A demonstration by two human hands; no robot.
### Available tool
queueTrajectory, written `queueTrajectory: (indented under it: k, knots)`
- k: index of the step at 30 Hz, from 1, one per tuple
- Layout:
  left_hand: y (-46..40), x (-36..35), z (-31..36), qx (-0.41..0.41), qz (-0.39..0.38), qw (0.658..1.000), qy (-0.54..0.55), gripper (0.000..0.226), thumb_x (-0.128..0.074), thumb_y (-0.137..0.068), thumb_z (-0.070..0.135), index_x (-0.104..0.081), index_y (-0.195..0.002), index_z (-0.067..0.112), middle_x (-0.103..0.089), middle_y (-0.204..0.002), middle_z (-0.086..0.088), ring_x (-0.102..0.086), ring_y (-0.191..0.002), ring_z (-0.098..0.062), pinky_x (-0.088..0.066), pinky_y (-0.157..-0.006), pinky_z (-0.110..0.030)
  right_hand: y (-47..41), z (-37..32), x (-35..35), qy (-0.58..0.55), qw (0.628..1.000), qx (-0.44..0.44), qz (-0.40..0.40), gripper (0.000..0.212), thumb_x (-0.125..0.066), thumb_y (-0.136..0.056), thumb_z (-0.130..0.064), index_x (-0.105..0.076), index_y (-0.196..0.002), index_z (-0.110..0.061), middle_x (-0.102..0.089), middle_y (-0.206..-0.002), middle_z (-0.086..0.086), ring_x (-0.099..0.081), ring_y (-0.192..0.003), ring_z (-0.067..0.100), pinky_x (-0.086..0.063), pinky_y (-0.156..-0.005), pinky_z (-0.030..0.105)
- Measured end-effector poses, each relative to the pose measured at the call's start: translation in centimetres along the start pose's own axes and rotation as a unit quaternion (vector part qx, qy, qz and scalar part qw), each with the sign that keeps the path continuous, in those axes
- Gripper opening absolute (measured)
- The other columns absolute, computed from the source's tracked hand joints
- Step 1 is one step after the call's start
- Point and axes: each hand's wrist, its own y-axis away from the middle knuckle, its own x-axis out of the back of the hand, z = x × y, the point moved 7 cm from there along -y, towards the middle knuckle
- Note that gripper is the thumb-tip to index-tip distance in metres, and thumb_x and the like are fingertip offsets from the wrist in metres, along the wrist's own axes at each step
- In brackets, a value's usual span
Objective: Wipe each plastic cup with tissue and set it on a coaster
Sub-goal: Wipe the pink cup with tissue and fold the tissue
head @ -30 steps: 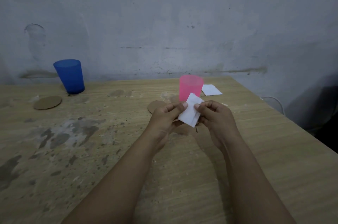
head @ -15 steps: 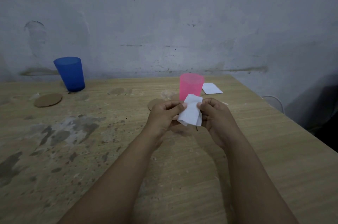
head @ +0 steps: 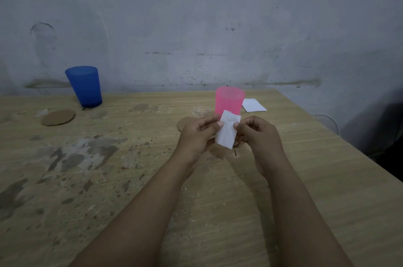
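both hands up over the table [head: 305, 179], pinching one folded white tissue [head: 226, 133] between them: left hand [head: 199, 136] grips its left edge with thumb and fingers, right hand [head: 258, 136] pinches the right edge. tissue hangs with its long axis roughly vertical, tilted a bit, above the tabletop. key relation: pink cup [head: 229, 101] stands upright straight ahead of the tissue, just beyond the fingertips, about centred between the two hands, so neither hand has a clear reach advantage; my guess is one hand frees up to take the cup while the other keeps the tissue. cup is translucent pink, tapered, mouth up, looks empty as far as i can tell. a round cardboard coaster [head: 184, 124] lies flat just left of the cup's base, partly hidden by the left hand; can't tell if cup touches it. blue cup [head: 84, 87] is upright far left near the wall, second coaster [head: 58, 117] just in front of it, not under it. spare tissue [head: 254, 105] lies flat right of the pink cup. neither cup is on a coaster yet.
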Motion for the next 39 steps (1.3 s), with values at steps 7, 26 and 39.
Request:
queueTrajectory:
  k: [7,26,39]
  knots:
    - [0.2,-0.4,0.1,-0.002,-0.013,1.000,0.001,0.035,-0.064,-0.088,0.011,-0.062,-0.121,0.001,-0.071,-0.109,-0.012,-0.068,-0.101,-0.023,-0.056,-0.088,-0.034,-0.1,0.6,-0.9,-0.083,0.995,-0.050,-0.032,0.026,-0.052,-0.090,-0.006,-0.048,-0.065,-0.013,-0.062,-0.056,-0.005,-0.062,-0.057,0.010,-0.048,-0.062,0.030]
    - [0.3,-1.3,0.1,0.024,-0.032,0.999,0.032,0.025,-0.047,-0.097,0.010,-0.060,-0.118,0.014,-0.069,-0.111,-0.011,-0.066,-0.101,-0.024,-0.052,-0.089,-0.040,-0.2,2.2,-1.3,-0.094,0.989,-0.102,-0.050,0.025,-0.061,-0.087,-0.009,-0.062,-0.111,-0.002,-0.071,-0.100,0.018,-0.070,-0.091,0.029,-0.056,-0.077,0.039]
    - [2.1,-1.9,1.2,-0.128,-0.026,0.865,-0.484,0.038,-0.054,-0.091,0.016,-0.056,-0.129,0.018,-0.060,-0.128,0.002,-0.055,-0.114,-0.009,-0.043,-0.092,-0.024,-0.2,-0.8,4.4,0.339,0.913,0.085,0.210,0.006,-0.058,-0.084,-0.013,-0.064,-0.082,-0.012,-0.065,-0.074,0.006,-0.059,-0.072,0.024,-0.042,-0.061,0.029]
